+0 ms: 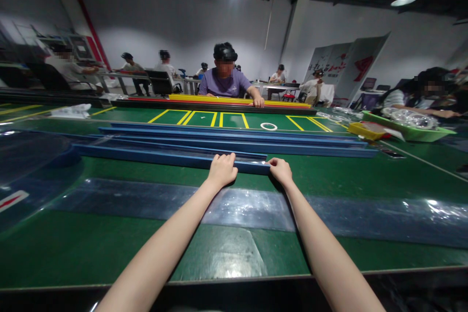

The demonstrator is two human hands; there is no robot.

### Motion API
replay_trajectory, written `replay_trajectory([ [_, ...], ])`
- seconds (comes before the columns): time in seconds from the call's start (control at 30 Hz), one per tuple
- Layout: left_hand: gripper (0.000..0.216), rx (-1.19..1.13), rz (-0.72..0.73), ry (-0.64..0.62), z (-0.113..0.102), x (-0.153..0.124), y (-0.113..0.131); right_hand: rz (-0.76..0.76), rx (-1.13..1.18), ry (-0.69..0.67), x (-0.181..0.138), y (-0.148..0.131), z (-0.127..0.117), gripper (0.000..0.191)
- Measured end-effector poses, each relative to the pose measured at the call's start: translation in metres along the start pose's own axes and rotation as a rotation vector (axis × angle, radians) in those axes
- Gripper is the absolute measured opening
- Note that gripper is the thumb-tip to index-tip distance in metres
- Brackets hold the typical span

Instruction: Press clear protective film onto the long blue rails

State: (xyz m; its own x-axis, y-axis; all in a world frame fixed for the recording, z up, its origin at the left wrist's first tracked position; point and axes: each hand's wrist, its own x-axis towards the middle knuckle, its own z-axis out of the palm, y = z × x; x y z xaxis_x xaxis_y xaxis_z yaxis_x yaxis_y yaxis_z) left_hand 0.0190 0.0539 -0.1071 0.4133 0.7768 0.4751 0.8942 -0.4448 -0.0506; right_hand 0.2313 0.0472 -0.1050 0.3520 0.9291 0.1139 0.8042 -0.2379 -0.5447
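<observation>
A long blue channel strip (164,159) lies across the green table in front of me, with clear film showing along its inside. My left hand (223,169) is closed over its near wall, a little short of the right end. At that right end, my right hand (281,171) pinches the tip of the same strip. More blue channel strips (310,147) lie just behind it. Nearer to me, a wide band of clear plastic sheet (248,207) runs under my forearms.
Rolled clear plastic (32,161) sits at the left. Across the green table (153,258) are yellow, red and black strips (219,104) before a seated person (224,80). A white ring (268,126), yellow tray (367,130) and green tray (409,131) are farther back.
</observation>
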Motion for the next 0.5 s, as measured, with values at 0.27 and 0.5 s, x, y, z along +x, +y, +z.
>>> replay_trajectory([
  [0.27, 0.026, -0.059, 0.018, 0.054, 0.0012, 0.0002, -0.0008, -0.013, -0.006, -0.003, 0.0011, 0.0018, 0.0010, 0.020],
  [0.5, 0.030, -0.069, 0.047, 0.102, 0.0035, 0.0006, -0.0050, -0.009, 0.003, -0.007, 0.0020, 0.0023, 0.0015, 0.019],
])
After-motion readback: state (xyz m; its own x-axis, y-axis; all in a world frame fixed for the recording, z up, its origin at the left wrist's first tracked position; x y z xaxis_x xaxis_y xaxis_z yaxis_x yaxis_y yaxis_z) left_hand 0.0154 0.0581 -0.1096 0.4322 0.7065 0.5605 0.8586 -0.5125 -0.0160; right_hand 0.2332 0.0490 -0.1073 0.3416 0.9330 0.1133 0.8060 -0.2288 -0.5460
